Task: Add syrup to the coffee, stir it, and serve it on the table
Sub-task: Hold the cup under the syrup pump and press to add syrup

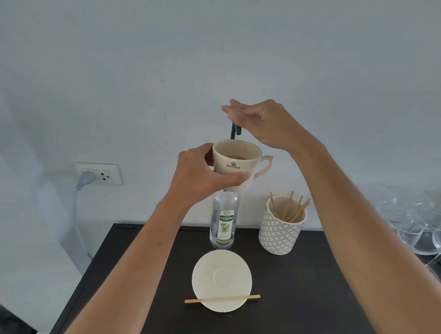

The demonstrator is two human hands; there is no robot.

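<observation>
I see the left hand [201,176] wrapped around the cream ceramic coffee cup [235,165], its grip pressed on the cup wall, holding it in the air above the clear glass syrup bottle [223,222]. The right hand [258,123] presses flat on the dark green pump spout [235,131] over the cup's rim. Below, the cream round saucer [221,279] sits on the dark counter [310,295], a wooden stir stick [222,299] lying across its near edge. The patterned stick holder [279,231] stands just right of the bottle; the counter's front right lies bare.

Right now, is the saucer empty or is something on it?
Not empty: the cup is lifted off in the left hand, but one wooden stirrer lies across the saucer.
</observation>
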